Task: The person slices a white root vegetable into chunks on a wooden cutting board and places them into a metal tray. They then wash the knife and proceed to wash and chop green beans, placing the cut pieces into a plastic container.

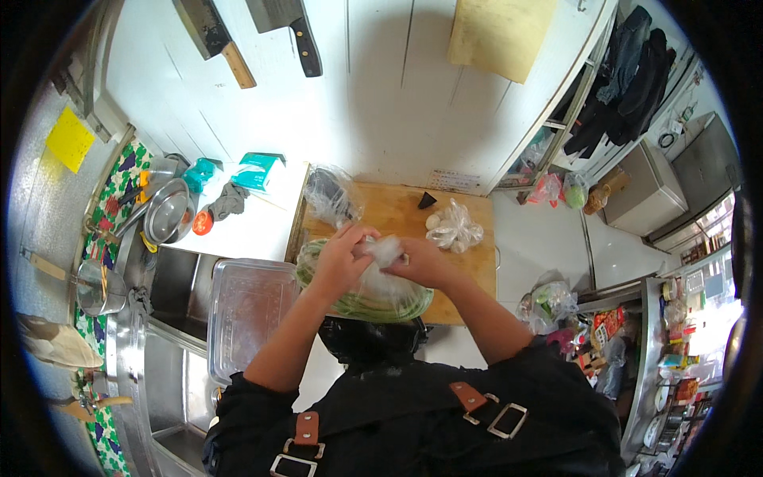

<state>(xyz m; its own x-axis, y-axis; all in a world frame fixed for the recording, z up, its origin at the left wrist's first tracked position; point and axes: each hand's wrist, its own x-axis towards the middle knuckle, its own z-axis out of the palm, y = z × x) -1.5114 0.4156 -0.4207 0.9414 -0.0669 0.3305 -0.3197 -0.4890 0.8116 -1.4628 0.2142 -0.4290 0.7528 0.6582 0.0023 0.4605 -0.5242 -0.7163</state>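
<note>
A clear plastic bag (373, 282) full of long, thin green vegetable stalks (373, 308) lies at the near edge of a wooden board (389, 208). Its gathered top sticks up between my two hands. My left hand (346, 256) is closed on the plastic from the left side. From the right, my right hand (419, 262) pinches the same bunched plastic, its fingertips partly hidden by the bag. Beyond my right hand sits a small clear bag of white, roundish pieces (455, 226). Past my left hand, another crumpled clear bag (334, 195) rests at the board's far left corner.
A small black object (427, 200) lies on the board. Left of it are a clear plastic tub (253, 306), a metal sink (184, 286), steel bowls (168, 213) and a teal pack (258, 170). Two cleavers, one here (306, 46), hang on the wall. A black bin bag (369, 340) hangs below.
</note>
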